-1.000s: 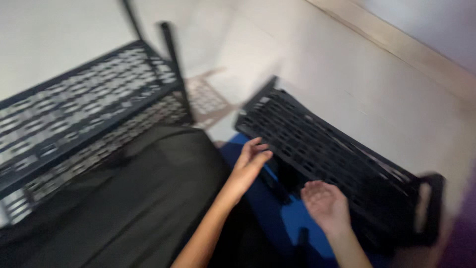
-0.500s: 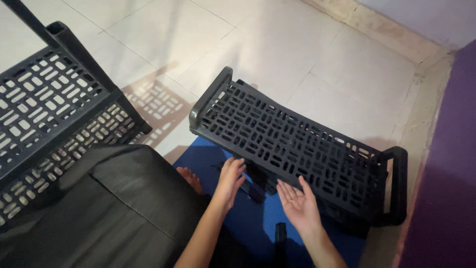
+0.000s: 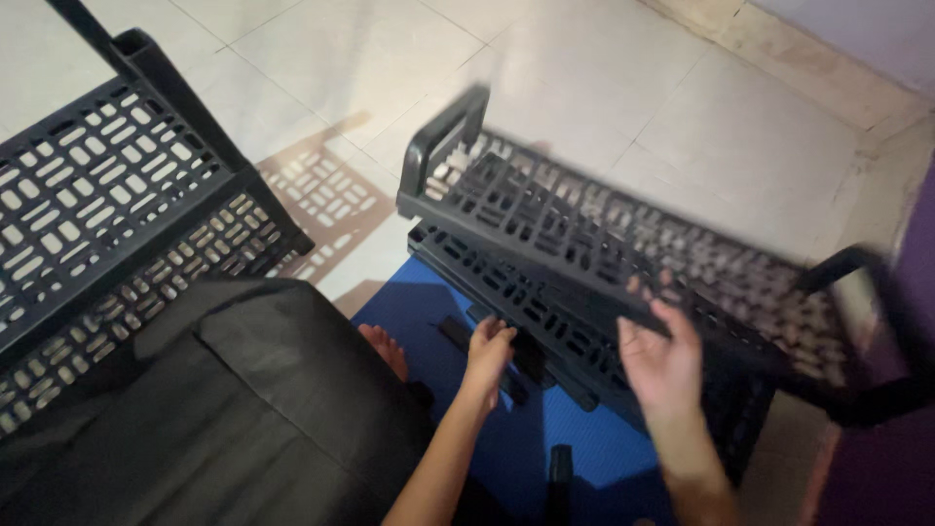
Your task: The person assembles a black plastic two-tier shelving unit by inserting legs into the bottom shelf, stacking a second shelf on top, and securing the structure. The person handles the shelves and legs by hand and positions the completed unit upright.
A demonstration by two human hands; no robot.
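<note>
Two black perforated plastic shelf panels lie stacked in front of me. The upper panel (image 3: 545, 209) is raised and tilted, blurred by motion. My right hand (image 3: 662, 365) grips its near edge, palm up with the fingers hooked over the rim. The lower panel (image 3: 531, 302) stays flat, partly on a blue mat (image 3: 429, 321). My left hand (image 3: 487, 351) has its fingers curled down on the near edge of the lower panel, beside black bar pieces lying on the mat.
A black shelving rack (image 3: 107, 205) with two perforated tiers stands at the left on the pale tiled floor. My leg in black trousers (image 3: 243, 409) and a bare foot (image 3: 385, 349) lie on the mat. A purple surface (image 3: 911, 282) borders the right edge.
The stack looked like one flat panel before; now the upper panel has risen off the lower one, lifted by my right hand. My left hand has stayed at the near edge.
</note>
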